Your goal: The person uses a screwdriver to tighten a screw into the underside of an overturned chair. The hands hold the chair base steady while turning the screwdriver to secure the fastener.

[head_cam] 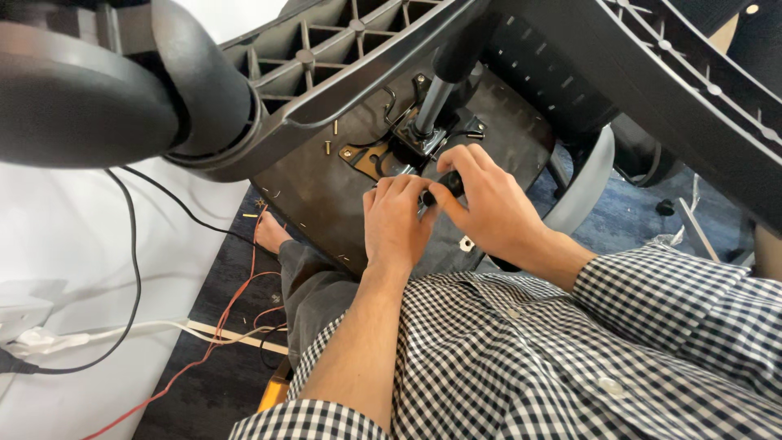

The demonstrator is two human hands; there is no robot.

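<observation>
Both hands work at the underside of one overturned office chair seat [318, 183], close below its metal mechanism plate [411, 138], from which one gas cylinder [432, 102] rises. The right hand [481, 204] has its grip pinched round a black tool handle [446, 187], while the left hand [395, 220] lies just beside it with fingers curled, touching the same handle. Left of the plate the seat board is bare out to its edge apart from two small brass screws [329, 147]; above it, two spokes of the chair base [342, 49] crowd in.
</observation>
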